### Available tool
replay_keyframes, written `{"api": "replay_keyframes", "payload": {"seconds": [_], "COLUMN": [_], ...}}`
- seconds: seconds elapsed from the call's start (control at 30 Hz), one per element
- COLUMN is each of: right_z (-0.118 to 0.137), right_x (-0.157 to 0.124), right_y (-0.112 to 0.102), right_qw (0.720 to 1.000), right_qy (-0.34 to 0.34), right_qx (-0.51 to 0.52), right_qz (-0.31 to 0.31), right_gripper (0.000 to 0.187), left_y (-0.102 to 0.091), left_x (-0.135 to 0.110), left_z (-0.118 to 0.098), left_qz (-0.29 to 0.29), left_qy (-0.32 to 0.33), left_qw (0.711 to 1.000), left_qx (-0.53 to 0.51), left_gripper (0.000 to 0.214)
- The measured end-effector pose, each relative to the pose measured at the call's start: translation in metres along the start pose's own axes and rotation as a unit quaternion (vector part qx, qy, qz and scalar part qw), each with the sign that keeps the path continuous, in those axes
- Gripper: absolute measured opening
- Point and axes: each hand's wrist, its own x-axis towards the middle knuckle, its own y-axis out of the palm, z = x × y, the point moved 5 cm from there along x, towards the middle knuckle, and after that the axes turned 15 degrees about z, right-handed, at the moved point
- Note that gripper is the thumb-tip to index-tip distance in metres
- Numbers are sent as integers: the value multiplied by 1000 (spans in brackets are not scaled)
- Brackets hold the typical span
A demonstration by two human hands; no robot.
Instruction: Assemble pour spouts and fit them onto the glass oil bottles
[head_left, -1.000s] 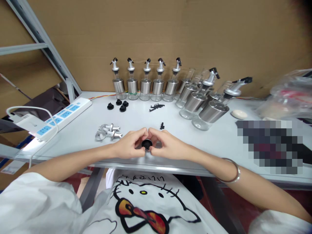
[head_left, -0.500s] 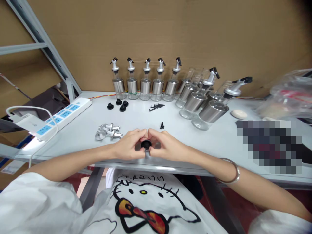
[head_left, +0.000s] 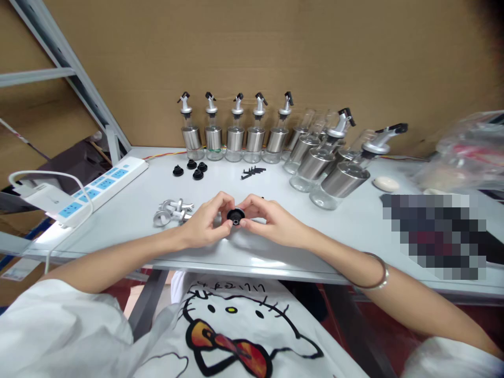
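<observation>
My left hand (head_left: 205, 223) and my right hand (head_left: 271, 220) meet above the white table (head_left: 129, 210), fingers pinched together on a small round black stopper (head_left: 235, 215) held between them. The stopper's open end faces me. Just left of my left hand lie a few silver pourer spouts (head_left: 173, 211). Tiny black parts behind my right hand are mostly hidden by its fingers.
A row of glass and steel dispenser bottles (head_left: 235, 137) stands at the back; more bottles (head_left: 334, 168) lean at the right. Loose black stoppers (head_left: 191, 169) and small black levers (head_left: 252, 172) lie mid-table. A white power strip (head_left: 98, 189) sits left, plastic bags (head_left: 464, 152) right.
Both hands have lifted and moved a little away from me with the black stopper, from the table's front edge toward its middle.
</observation>
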Motion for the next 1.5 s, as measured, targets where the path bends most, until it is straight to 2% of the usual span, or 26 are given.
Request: {"api": "replay_keyframes", "payload": {"seconds": [0.23,0.43,0.57,0.73,0.83,0.9,1.0,1.13,1.33,1.5], "right_z": [4,4,5,7,11,12,10,2,-2,-3], "right_x": [-2,-2,-3,-5,-6,-7,-7,-5,-2,-2], "right_y": [-7,-13,-17,-16,-17,-17,-16,-14,-11,-11], "right_qw": [999,997,992,992,991,991,991,990,991,993], "right_qy": [12,-5,-23,-40,-37,-40,-44,-29,-22,-26], "right_qx": [-30,-33,-50,-2,-19,-25,1,48,83,63], "right_qz": [-43,-74,-110,-117,-128,-124,-128,-126,-99,-96], "right_gripper": [24,20,21,24,29,25,19,22,30,29], "left_y": [-2,-3,-2,-3,-3,-3,-4,-2,-4,-5], "left_x": [-2,-3,-3,-3,-2,-1,0,1,0,0], "left_z": [-6,-5,-3,-5,-3,-1,3,7,4,2], "left_qz": [-14,-54,-72,-82,-77,-81,-93,-85,-63,-57], "left_qy": [12,65,104,139,132,120,103,83,69,62], "left_qw": [998,994,991,987,988,989,990,992,996,996], "left_qx": [61,72,47,-7,-20,-26,-33,-48,4,27], "left_gripper": [19,20,18,27,35,35,35,35,31,28]}}
